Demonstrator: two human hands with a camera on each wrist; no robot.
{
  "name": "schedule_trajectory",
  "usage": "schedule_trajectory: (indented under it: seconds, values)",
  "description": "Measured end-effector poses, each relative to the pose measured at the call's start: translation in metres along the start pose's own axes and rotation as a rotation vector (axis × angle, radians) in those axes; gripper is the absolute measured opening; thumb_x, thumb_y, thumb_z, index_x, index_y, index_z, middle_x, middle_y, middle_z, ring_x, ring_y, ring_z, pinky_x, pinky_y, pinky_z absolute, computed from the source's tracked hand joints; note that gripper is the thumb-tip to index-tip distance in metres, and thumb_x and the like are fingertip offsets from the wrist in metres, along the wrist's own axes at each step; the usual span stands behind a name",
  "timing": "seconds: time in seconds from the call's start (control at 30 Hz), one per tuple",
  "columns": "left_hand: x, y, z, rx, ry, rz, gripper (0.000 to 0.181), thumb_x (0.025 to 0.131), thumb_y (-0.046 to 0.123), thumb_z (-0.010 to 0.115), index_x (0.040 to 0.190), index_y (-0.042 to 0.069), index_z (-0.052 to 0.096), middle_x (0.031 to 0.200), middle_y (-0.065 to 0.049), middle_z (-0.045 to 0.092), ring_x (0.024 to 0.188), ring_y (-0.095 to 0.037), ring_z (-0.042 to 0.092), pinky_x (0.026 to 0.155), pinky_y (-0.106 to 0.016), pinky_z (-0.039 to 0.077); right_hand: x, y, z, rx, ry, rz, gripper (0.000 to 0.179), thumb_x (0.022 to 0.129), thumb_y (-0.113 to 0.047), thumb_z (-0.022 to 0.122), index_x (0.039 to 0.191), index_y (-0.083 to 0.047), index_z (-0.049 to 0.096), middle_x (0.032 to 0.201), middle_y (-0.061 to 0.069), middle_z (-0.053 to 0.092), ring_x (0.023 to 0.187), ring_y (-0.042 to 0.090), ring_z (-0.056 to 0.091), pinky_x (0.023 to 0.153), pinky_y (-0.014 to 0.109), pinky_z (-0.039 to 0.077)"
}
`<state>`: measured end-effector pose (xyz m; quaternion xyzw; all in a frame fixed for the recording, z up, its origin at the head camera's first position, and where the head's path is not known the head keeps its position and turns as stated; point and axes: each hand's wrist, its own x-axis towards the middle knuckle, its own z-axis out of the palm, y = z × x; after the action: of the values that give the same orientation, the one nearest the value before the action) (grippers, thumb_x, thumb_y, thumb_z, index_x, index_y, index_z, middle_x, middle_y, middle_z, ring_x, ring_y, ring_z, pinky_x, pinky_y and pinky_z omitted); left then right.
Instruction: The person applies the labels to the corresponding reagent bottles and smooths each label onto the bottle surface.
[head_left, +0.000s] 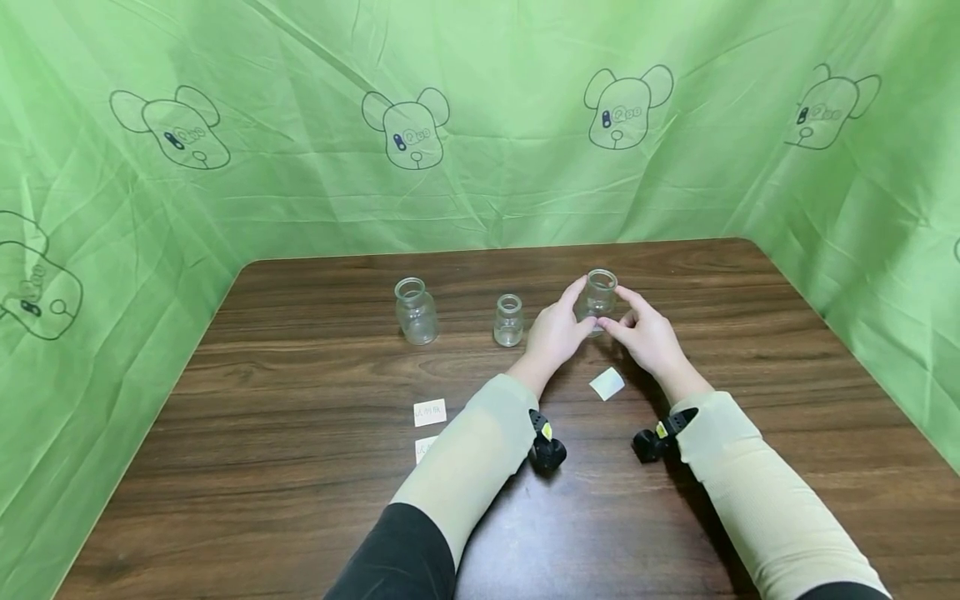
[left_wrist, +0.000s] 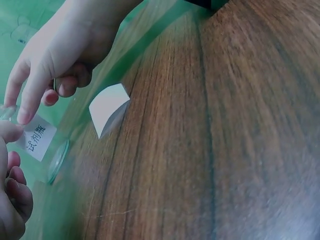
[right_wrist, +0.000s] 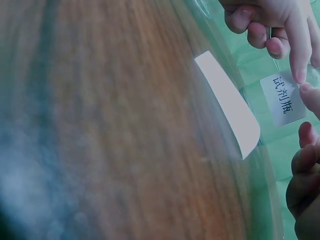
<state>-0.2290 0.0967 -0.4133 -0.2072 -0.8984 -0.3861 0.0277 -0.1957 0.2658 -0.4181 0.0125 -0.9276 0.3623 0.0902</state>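
Note:
A clear glass jar (head_left: 602, 292) stands upright between my two hands near the back of the table. On its near side sits a white label (left_wrist: 38, 138) with handwritten characters. My left hand (head_left: 553, 333) holds the jar from the left, thumb on the label's upper edge and index finger up by the rim. From the right, my right hand (head_left: 651, 340) holds it likewise, its thumb tip meeting the left one at the label. The other fingers are curled in. A curled white paper piece (right_wrist: 230, 107) lies on the table in front of the jar.
To the left stand a small glass jar (head_left: 508, 322) and a larger glass jar (head_left: 417, 313), both without lids. Two white labels lie nearer me, an upper label (head_left: 430, 412) and a lower label (head_left: 424, 449) partly behind my left forearm. Green cloth (head_left: 495, 200) surrounds the table.

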Motion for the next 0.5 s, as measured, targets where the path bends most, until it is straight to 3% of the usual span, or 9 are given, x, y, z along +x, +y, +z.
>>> schedule_trajectory:
  seconds: [0.2, 0.5]
  values:
    - [0.0005, -0.0009, -0.0005, 0.024, -0.016, -0.03, 0.061, 0.088, 0.033, 0.065, 0.142, 0.03, 0.036, 0.083, -0.002, 0.067, 0.064, -0.013, 0.055, 0.054, -0.03, 0.043, 0.0015, 0.0022, 0.0008, -0.001, -0.01, -0.012, 0.066, 0.087, -0.042, 0.064, 0.142, -0.016, 0.036, 0.07, 0.006, 0.056, 0.052, 0.018, 0.048, 0.049, 0.033, 0.041]
    - [0.0005, -0.0028, 0.0009, 0.036, -0.013, -0.037, 0.059, 0.089, 0.036, 0.063, 0.141, 0.031, 0.036, 0.1, -0.005, 0.069, 0.062, -0.015, 0.056, 0.05, -0.029, 0.043, 0.0037, 0.0029, -0.001, -0.064, -0.024, -0.036, 0.061, 0.089, -0.043, 0.061, 0.139, -0.019, 0.036, 0.069, 0.006, 0.057, 0.049, 0.018, 0.048, 0.047, 0.034, 0.04]
